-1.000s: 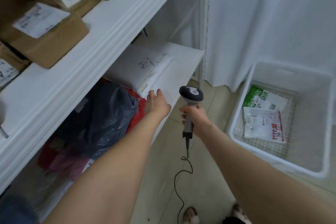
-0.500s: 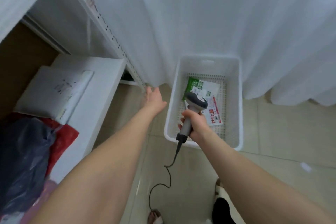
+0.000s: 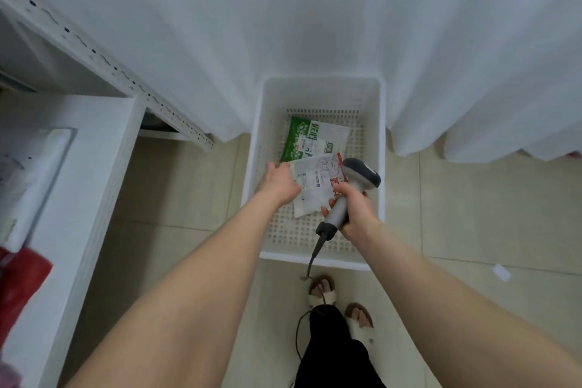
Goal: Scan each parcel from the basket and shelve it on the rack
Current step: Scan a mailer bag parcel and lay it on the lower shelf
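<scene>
A white perforated basket (image 3: 318, 90) stands on the tiled floor below me. Inside lie a green-and-white parcel (image 3: 302, 138) and, overlapping its near edge, a white parcel with red print (image 3: 316, 181). My left hand (image 3: 278, 181) reaches into the basket and holds the left edge of the white parcel. My right hand (image 3: 352, 211) grips a grey handheld scanner (image 3: 356, 183) by its handle, its head just right of that parcel. The scanner's cable hangs down toward my feet. The white rack (image 3: 94, 148) is at the left.
A white curtain (image 3: 283, 25) hangs behind the basket. On the rack's lower shelf lie a white padded parcel (image 3: 28, 179) and a red bag (image 3: 19, 287). A perforated rack upright (image 3: 119, 69) runs diagonally. My sandalled feet (image 3: 324, 290) stand just before the basket.
My view swung from the rack to the basket. My left hand left the shelf, reached into the basket and took the white parcel's edge. The scanner came over the basket.
</scene>
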`<state>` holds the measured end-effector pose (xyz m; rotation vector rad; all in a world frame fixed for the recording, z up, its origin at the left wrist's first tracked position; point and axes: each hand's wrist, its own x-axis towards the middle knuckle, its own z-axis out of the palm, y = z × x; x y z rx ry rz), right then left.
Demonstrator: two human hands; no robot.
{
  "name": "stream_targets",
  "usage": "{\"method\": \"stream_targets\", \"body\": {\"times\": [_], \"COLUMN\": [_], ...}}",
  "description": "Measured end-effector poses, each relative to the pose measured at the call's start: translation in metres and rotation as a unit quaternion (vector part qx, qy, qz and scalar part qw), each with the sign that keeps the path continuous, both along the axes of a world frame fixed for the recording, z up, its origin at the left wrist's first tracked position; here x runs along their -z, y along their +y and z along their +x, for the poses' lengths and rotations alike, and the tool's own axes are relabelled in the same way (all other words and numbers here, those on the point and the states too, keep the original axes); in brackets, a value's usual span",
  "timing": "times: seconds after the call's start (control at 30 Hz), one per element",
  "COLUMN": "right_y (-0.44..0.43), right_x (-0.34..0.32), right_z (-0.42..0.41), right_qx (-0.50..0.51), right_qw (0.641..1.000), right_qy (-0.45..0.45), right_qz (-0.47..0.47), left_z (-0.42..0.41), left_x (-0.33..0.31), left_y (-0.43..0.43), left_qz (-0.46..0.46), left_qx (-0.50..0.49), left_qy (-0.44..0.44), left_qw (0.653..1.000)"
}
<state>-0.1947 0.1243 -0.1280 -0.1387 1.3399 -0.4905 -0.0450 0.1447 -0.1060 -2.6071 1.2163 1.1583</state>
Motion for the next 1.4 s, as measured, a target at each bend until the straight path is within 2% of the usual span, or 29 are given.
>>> {"method": "stream_targets", "body": {"times": [0.2,0.4,0.5,0.67,0.87,1.0,1.13,1.4], "right_y": [-0.046,-0.077,-0.087,-0.099,-0.099,-0.097,-0.101,-0.110], "right_x": [0.065,0.186,0.257,0.363,0.439,0.451,0.422,0.262], "right_z": [0.021,0.040,0.044,0.053,0.060,0.056,0.048,0.055], "right_qx": [-0.020,-0.039,-0.072,-0.123,-0.176,-0.186,-0.178,-0.135], "right_qw": [0.999,0.997,0.995,0.989,0.981,0.980,0.981,0.989], "right_qy": [0.033,0.066,0.071,0.077,0.070,0.062,0.065,0.030], "right_qz": [-0.009,0.000,0.002,-0.031,-0.035,-0.037,-0.033,-0.053], "left_z": [0.020,0.030,0.036,0.046,0.047,0.046,0.043,0.059], "left_x": [0.075,0.205,0.280,0.390,0.473,0.480,0.451,0.287], "left_y": [-0.037,-0.057,-0.056,-0.055,-0.052,-0.046,-0.045,-0.071], "left_qz": [0.009,0.008,0.019,0.015,0.004,-0.012,-0.072,-0.141], "left_qx": [-0.023,-0.131,-0.223,-0.308,-0.448,-0.475,-0.464,-0.384], "left_qy": [0.030,0.075,0.110,0.138,0.205,0.222,0.266,0.191], "left_qw": [0.999,0.988,0.968,0.941,0.870,0.852,0.842,0.892]}}
